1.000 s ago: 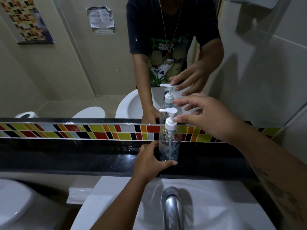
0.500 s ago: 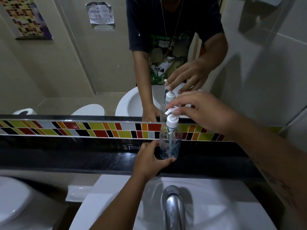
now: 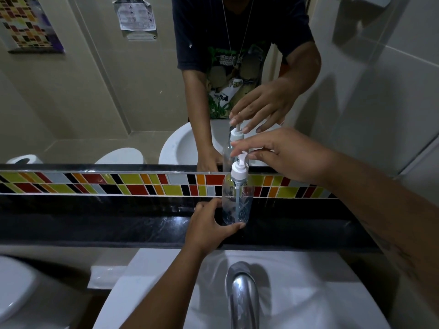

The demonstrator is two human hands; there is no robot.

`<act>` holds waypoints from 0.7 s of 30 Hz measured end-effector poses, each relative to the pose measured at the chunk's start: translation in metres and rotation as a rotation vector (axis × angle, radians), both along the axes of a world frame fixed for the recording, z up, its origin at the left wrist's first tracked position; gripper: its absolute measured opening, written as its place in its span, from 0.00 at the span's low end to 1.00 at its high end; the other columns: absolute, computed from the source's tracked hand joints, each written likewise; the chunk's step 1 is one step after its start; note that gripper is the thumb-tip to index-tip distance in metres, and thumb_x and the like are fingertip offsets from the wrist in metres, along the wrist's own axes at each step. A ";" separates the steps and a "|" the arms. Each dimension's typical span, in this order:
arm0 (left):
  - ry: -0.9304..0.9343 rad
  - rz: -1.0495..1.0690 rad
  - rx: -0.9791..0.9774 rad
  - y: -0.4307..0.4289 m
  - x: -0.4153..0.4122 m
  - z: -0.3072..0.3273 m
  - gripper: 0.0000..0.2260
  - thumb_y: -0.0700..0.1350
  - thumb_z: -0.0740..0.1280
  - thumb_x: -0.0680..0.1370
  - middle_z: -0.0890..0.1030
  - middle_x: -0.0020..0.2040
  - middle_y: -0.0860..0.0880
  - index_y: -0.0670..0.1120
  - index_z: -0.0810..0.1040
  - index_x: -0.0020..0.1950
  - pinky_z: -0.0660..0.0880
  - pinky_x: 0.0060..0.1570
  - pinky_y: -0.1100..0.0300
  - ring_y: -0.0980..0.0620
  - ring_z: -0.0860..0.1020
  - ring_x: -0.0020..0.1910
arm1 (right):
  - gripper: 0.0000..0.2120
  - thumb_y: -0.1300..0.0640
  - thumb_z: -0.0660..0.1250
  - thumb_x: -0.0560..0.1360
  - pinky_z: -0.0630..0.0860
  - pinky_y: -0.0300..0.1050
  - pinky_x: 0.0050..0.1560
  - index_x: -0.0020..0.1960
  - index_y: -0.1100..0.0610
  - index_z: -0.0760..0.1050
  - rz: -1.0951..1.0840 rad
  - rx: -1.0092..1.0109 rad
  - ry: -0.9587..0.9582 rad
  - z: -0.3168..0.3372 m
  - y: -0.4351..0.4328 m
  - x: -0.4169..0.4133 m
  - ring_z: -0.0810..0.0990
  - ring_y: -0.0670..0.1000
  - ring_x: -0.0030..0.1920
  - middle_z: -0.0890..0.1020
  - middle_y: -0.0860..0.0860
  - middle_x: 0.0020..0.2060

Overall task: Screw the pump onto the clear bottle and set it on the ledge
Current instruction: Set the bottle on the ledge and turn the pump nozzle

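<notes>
Both hands' grip on bottle (image 3: pixel 235 200) (pump (image 3: pixel 240 166) above)

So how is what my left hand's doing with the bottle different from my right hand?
The left hand wraps low around the base of the clear bottle, thumb across the front, while the right hand is up at the pump, fingertips on its head. The left comes from below over the sink; the right reaches in from the side. Both are on the same upright bottle standing on the black ledge.
</notes>
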State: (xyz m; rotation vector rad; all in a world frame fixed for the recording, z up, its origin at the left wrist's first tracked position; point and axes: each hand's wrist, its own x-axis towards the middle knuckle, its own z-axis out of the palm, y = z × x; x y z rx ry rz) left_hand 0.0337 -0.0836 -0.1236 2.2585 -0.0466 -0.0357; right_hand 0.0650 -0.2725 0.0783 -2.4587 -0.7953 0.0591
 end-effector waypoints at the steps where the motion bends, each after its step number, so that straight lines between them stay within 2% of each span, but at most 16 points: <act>1: 0.000 0.003 -0.001 0.000 0.000 0.000 0.30 0.61 0.79 0.66 0.74 0.63 0.51 0.57 0.75 0.64 0.71 0.57 0.60 0.56 0.71 0.56 | 0.16 0.62 0.63 0.78 0.68 0.44 0.67 0.59 0.45 0.79 -0.006 0.017 0.011 -0.001 0.000 0.000 0.71 0.44 0.67 0.76 0.44 0.66; 4: -0.002 0.006 0.001 0.000 -0.001 0.001 0.30 0.60 0.80 0.66 0.73 0.63 0.50 0.57 0.75 0.65 0.72 0.58 0.60 0.55 0.72 0.58 | 0.20 0.62 0.62 0.79 0.69 0.41 0.65 0.64 0.40 0.73 -0.036 0.089 0.070 -0.004 0.000 -0.004 0.69 0.42 0.68 0.72 0.42 0.69; 7: 0.002 -0.006 -0.004 0.002 -0.001 0.003 0.34 0.61 0.81 0.64 0.73 0.63 0.51 0.56 0.75 0.68 0.74 0.62 0.57 0.56 0.71 0.59 | 0.26 0.62 0.62 0.79 0.70 0.37 0.62 0.69 0.38 0.65 -0.088 0.345 0.179 -0.015 0.000 -0.014 0.69 0.40 0.67 0.71 0.41 0.69; 11: 0.036 -0.018 -0.080 0.007 -0.003 0.004 0.38 0.61 0.82 0.63 0.73 0.61 0.56 0.58 0.73 0.70 0.74 0.68 0.52 0.54 0.74 0.64 | 0.20 0.61 0.63 0.78 0.74 0.39 0.57 0.66 0.44 0.69 -0.355 0.560 0.069 -0.072 -0.001 -0.029 0.77 0.39 0.56 0.79 0.44 0.58; 13: 0.030 -0.035 -0.116 0.010 -0.005 0.004 0.35 0.58 0.82 0.64 0.72 0.57 0.62 0.58 0.74 0.68 0.73 0.68 0.54 0.55 0.73 0.64 | 0.19 0.62 0.65 0.77 0.75 0.43 0.55 0.62 0.43 0.71 -0.455 0.594 0.128 -0.112 0.000 -0.036 0.78 0.42 0.53 0.79 0.47 0.55; 14: 0.026 -0.043 -0.129 0.011 -0.006 0.004 0.34 0.56 0.82 0.65 0.72 0.57 0.63 0.58 0.74 0.68 0.72 0.68 0.56 0.56 0.73 0.65 | 0.21 0.62 0.67 0.75 0.76 0.44 0.55 0.62 0.42 0.70 -0.484 0.584 0.206 -0.130 0.000 -0.040 0.78 0.44 0.53 0.79 0.47 0.55; 17: 0.021 -0.040 -0.155 0.019 -0.008 0.000 0.35 0.55 0.82 0.66 0.76 0.64 0.55 0.55 0.74 0.71 0.71 0.69 0.59 0.57 0.74 0.66 | 0.34 0.61 0.75 0.69 0.73 0.42 0.53 0.69 0.45 0.65 -0.487 0.542 0.442 -0.169 0.001 -0.050 0.74 0.47 0.58 0.76 0.45 0.59; 19: 0.023 -0.036 -0.159 0.024 -0.008 -0.002 0.35 0.55 0.81 0.68 0.77 0.67 0.52 0.53 0.74 0.73 0.72 0.70 0.57 0.56 0.75 0.67 | 0.36 0.60 0.76 0.68 0.69 0.39 0.52 0.71 0.48 0.65 -0.498 0.545 0.443 -0.183 0.005 -0.051 0.73 0.47 0.60 0.75 0.46 0.61; 21: 0.007 -0.035 -0.150 0.026 -0.008 -0.002 0.31 0.53 0.80 0.70 0.79 0.65 0.53 0.53 0.76 0.72 0.72 0.70 0.54 0.56 0.76 0.66 | 0.33 0.60 0.76 0.68 0.68 0.38 0.51 0.69 0.49 0.68 -0.534 0.566 0.401 -0.190 0.011 -0.048 0.73 0.46 0.59 0.76 0.47 0.60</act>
